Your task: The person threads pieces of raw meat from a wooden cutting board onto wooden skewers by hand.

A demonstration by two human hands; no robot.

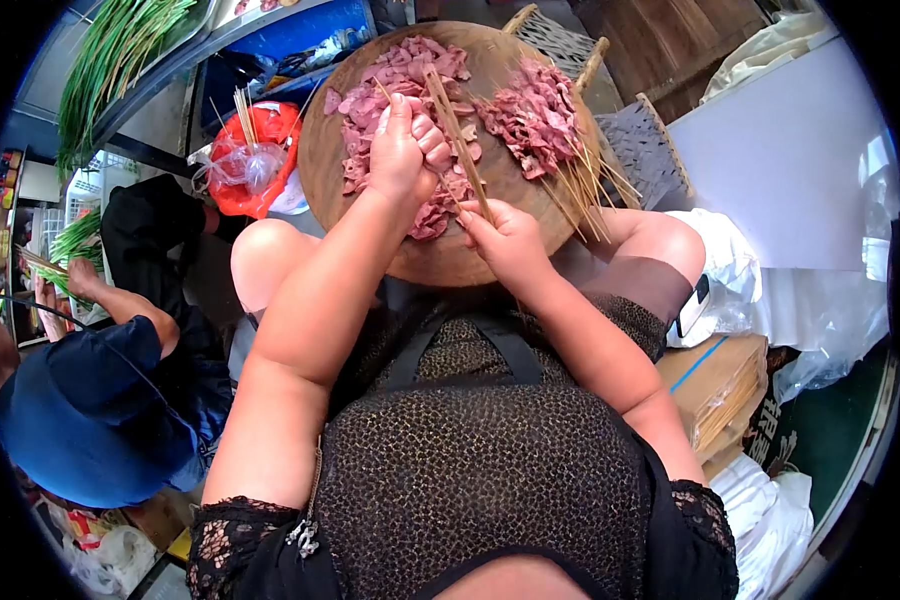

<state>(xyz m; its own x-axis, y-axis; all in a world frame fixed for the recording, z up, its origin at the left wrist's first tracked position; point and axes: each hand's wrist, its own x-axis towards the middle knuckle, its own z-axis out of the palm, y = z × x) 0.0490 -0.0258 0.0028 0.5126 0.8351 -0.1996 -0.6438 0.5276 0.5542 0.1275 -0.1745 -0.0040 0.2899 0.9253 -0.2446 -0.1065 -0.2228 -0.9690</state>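
While left hand (405, 150) clenches skewer (382, 89), right hand (507, 238) grips wooden strip (453, 130); board (452, 264) bare along near edge

Nothing reads clearly for you: at your four o'clock, pale characters (765, 432) stand on a dark surface (808, 425), too small and warped for you to make out.

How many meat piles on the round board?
2: a loose pile on the left, partly covered by the left hand, and a skewered pile on the right. More could be hidden behind the hands.
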